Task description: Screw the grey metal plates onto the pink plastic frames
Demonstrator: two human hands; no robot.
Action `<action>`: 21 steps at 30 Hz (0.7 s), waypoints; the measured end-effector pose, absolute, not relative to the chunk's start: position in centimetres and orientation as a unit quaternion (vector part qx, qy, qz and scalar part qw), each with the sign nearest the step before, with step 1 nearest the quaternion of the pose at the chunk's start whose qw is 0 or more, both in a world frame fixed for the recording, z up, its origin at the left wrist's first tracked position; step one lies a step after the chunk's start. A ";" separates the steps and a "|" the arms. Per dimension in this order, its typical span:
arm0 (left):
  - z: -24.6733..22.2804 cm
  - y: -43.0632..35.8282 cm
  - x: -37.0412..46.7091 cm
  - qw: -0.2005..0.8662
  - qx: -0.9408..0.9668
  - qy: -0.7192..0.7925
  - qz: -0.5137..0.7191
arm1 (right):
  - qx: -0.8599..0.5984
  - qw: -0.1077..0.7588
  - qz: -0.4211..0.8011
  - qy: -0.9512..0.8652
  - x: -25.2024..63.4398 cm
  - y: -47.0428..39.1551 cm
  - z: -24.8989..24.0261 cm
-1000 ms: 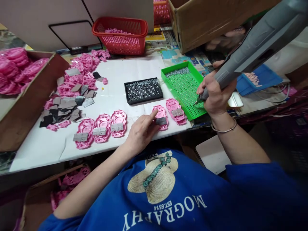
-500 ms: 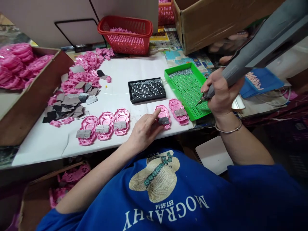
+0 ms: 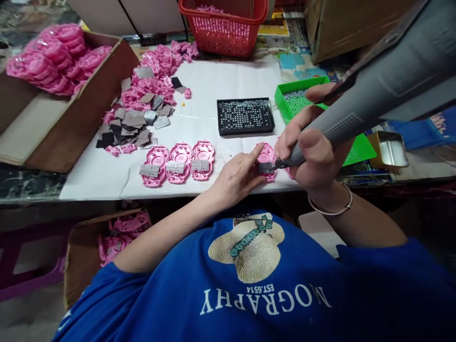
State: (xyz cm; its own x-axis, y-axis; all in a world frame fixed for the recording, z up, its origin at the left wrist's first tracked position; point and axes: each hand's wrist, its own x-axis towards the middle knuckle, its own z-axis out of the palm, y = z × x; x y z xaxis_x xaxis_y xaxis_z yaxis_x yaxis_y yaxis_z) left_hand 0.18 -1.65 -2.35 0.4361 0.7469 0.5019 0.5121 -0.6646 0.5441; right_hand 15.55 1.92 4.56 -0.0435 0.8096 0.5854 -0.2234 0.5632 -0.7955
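My right hand (image 3: 313,154) is wrapped round a grey electric screwdriver (image 3: 359,99), tilted with its bit pointing down and left. The bit meets a dark metal plate (image 3: 264,167) lying across a pink plastic casing (image 3: 266,151). With index finger and thumb at that casing's left edge, my left hand (image 3: 235,179) steadies it on the table. Another pink casing is mostly covered by my right hand. To the left, three pink casings (image 3: 180,154) stand in a row, each with a grey plate across its lower part.
A black tray (image 3: 245,129) of screws lies beyond my hands, beside a green perforated tray (image 3: 366,148) partly behind the screwdriver. Loose plates (image 3: 133,118) and pink parts (image 3: 160,61) are heaped at left, near a cardboard box (image 3: 85,109). A red basket (image 3: 224,28) stands behind.
My right hand has brought the screwdriver from over the green tray left to the plate on the casing. My left hand stays at that casing. The view has shifted.
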 end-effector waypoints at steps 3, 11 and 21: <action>-2.4 -1.6 0.3 0.152 0.831 0.375 0.382 | -0.272 0.635 0.401 -0.602 15.1 2.0 3.8; -2.6 -1.6 0.4 0.146 0.830 0.372 0.389 | -0.262 0.624 0.420 -0.605 14.9 2.2 3.5; -2.3 -1.6 0.4 0.166 0.830 0.383 0.370 | -0.194 0.623 0.414 -0.635 14.9 2.4 3.0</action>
State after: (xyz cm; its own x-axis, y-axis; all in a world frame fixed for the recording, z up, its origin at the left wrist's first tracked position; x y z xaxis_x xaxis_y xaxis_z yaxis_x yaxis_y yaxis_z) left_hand 0.41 -1.60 -2.30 0.4330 0.7590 0.4862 0.5135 -0.6510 0.5590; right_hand 14.91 2.38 3.00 -0.1484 0.7622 0.6301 -0.2683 0.5822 -0.7675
